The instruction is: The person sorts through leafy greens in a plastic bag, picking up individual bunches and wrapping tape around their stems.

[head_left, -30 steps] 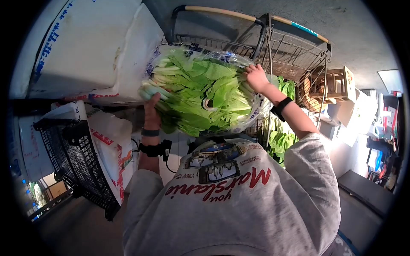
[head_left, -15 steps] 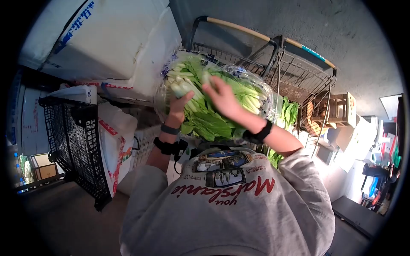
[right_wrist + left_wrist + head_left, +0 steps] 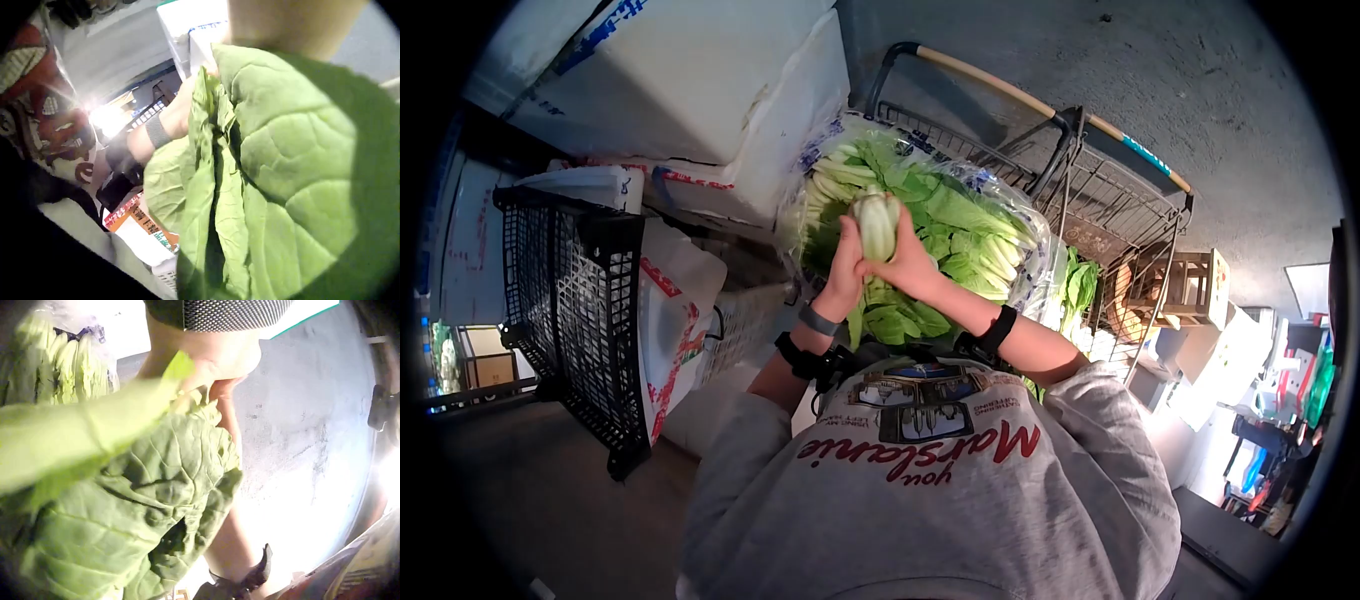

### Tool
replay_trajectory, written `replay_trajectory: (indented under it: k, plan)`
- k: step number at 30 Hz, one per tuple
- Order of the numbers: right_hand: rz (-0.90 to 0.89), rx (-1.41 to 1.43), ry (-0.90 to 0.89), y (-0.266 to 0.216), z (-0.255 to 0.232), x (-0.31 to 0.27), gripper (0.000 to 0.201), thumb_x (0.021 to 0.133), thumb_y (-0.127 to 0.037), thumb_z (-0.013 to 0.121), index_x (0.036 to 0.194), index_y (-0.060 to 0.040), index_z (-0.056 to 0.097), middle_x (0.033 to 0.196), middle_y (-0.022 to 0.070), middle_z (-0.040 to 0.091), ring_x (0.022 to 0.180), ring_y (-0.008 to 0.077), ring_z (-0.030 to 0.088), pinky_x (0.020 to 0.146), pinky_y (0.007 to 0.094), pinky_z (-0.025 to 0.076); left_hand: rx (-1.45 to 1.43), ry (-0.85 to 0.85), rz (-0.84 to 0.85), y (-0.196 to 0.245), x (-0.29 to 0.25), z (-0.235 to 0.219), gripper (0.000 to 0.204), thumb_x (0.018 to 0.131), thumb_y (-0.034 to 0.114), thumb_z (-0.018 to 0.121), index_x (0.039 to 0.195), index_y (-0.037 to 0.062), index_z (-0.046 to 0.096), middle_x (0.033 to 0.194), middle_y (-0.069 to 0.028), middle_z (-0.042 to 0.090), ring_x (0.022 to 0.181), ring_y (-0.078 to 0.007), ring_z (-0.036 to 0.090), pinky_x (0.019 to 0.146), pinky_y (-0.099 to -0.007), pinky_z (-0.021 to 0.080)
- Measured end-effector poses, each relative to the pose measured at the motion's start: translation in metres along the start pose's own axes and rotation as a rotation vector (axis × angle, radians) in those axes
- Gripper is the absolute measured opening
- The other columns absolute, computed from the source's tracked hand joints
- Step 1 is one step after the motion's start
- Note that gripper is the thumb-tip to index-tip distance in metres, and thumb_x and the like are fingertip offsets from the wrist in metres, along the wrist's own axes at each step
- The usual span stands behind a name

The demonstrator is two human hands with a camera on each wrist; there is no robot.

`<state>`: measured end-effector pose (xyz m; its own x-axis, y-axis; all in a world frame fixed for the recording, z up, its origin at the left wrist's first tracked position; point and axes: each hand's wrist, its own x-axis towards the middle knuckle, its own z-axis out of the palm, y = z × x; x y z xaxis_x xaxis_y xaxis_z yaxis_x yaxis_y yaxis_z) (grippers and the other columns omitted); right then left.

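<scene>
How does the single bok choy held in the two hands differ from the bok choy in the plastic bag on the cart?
The single bok choy is bare, gripped by the left hand and right hand, pale stem end up. The bagged bok choy lies as many heads packed under clear plastic in the cart, untouched. Both have pale stems and green leaves.

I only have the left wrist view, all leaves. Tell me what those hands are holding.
Observer: Both the left hand and the right hand grip one bok choy, pale stem end up.
Operator: Say where it sits.
Observer: In front of a big clear bag of greens resting on a wire cart.
Operator: Report what's on the left.
Observer: A black plastic crate stands on end beside white foam boxes.
</scene>
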<state>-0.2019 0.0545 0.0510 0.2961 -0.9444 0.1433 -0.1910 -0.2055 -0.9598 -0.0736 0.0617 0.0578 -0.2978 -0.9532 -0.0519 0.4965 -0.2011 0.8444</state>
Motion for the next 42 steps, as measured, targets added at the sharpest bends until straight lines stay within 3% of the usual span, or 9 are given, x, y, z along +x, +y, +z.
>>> replay_trajectory:
  k: [5, 9, 11, 15, 22, 27, 31, 35, 42]
  plan:
    - [0.105, 0.177, 0.100, 0.001, -0.012, 0.003, 0.096, 0.065, -0.025, 0.082, 0.134, 0.0002, 0.020, 0.121, 0.0166, 0.046, 0.112, 0.0245, 0.048, 0.092, 0.0348, 0.041, -0.055, 0.002, -0.152, 0.001, 0.006, -0.004, 0.055, 0.099, 0.032, 0.030, 0.144, 0.0046, 0.014, 0.142, -0.0056, 0.031, 0.129, -0.0184, 0.033, 0.105, -0.0307, 0.025]
    - [0.183, 0.365, 0.150, 0.015, -0.019, 0.005, 0.090, 0.066, -0.020, 0.081, 0.133, -0.0018, 0.023, 0.121, 0.0143, 0.046, 0.111, 0.0223, 0.049, 0.090, 0.0335, 0.042, 0.235, -0.139, -0.208, -0.009, 0.006, -0.010, 0.083, 0.089, 0.026, 0.057, 0.145, 0.0109, -0.003, 0.148, -0.0063, 0.019, 0.135, -0.0200, 0.019, 0.108, -0.0341, 0.021]
    - [0.187, 0.385, 0.133, 0.013, -0.015, 0.001, 0.086, 0.073, -0.023, 0.076, 0.136, -0.0024, 0.021, 0.126, 0.0140, 0.043, 0.116, 0.0222, 0.045, 0.095, 0.0338, 0.038, 0.583, -0.176, 0.123, -0.025, 0.010, -0.004, 0.103, 0.078, 0.019, 0.072, 0.145, 0.0140, -0.006, 0.146, -0.0071, 0.021, 0.134, -0.0203, 0.022, 0.106, -0.0347, 0.024]
    - [0.263, 0.775, 0.075, 0.008, -0.022, -0.006, 0.080, 0.091, -0.043, 0.049, 0.143, -0.0013, 0.004, 0.142, 0.0140, 0.027, 0.130, 0.0233, 0.027, 0.106, 0.0333, 0.021, 0.373, -0.049, -0.085, -0.049, 0.019, -0.014, 0.103, 0.070, 0.023, 0.079, 0.142, 0.0096, 0.007, 0.135, -0.0100, 0.036, 0.121, -0.0220, 0.041, 0.097, -0.0321, 0.038]
    - [0.471, 0.322, -0.144, 0.029, -0.020, -0.001, 0.090, 0.089, -0.064, 0.027, 0.141, -0.0008, -0.012, 0.150, 0.0178, -0.004, 0.139, 0.0255, -0.003, 0.112, 0.0339, 0.004, 0.252, 0.095, -0.291, -0.067, 0.027, -0.045, 0.074, 0.073, 0.009, 0.074, 0.134, 0.0078, 0.032, 0.121, -0.0066, 0.048, 0.111, -0.0182, 0.048, 0.087, -0.0298, 0.042]
    - [0.563, 0.680, -0.248, 0.041, -0.014, 0.013, 0.089, 0.087, -0.065, 0.027, 0.143, -0.0017, -0.002, 0.150, 0.0136, 0.002, 0.139, 0.0233, 0.007, 0.111, 0.0327, 0.012, 0.203, 0.132, -0.248, -0.056, 0.024, -0.045, 0.064, 0.075, 0.010, 0.072, 0.129, 0.0033, 0.038, 0.118, -0.0064, 0.050, 0.106, -0.0172, 0.051, 0.086, -0.0291, 0.041]
    - [0.630, 0.434, -0.221, 0.021, -0.021, 0.016, 0.084, 0.089, -0.063, 0.029, 0.142, -0.0006, 0.014, 0.148, 0.0161, 0.014, 0.137, 0.0250, 0.013, 0.111, 0.0335, 0.014, 0.170, 0.222, -0.139, -0.065, 0.021, -0.047, 0.058, 0.076, 0.008, 0.071, 0.126, 0.0017, 0.042, 0.114, -0.0066, 0.053, 0.102, -0.0173, 0.053, 0.086, -0.0293, 0.042]
    - [0.668, 0.616, -0.494, 0.017, -0.068, 0.012, 0.075, 0.092, -0.055, 0.034, 0.143, -0.0028, 0.017, 0.148, 0.0157, 0.016, 0.137, 0.0256, 0.017, 0.111, 0.0352, 0.015, 0.140, 0.242, -0.197, -0.065, 0.024, -0.056, 0.051, 0.076, 0.008, 0.070, 0.121, 0.0007, 0.047, 0.110, -0.0073, 0.056, 0.099, -0.0173, 0.055, 0.084, -0.0302, 0.044]
    - [0.630, 0.592, -0.142, 0.044, -0.146, -0.029, 0.056, 0.094, -0.034, 0.046, 0.139, -0.0048, 0.031, 0.134, 0.0132, 0.045, 0.120, 0.0235, 0.047, 0.101, 0.0325, 0.034, 0.255, 0.154, -0.121, -0.045, 0.039, -0.065, 0.044, 0.076, 0.013, 0.071, 0.114, -0.0001, 0.053, 0.103, -0.0069, 0.058, 0.090, -0.0168, 0.057, 0.079, -0.0307, 0.045]
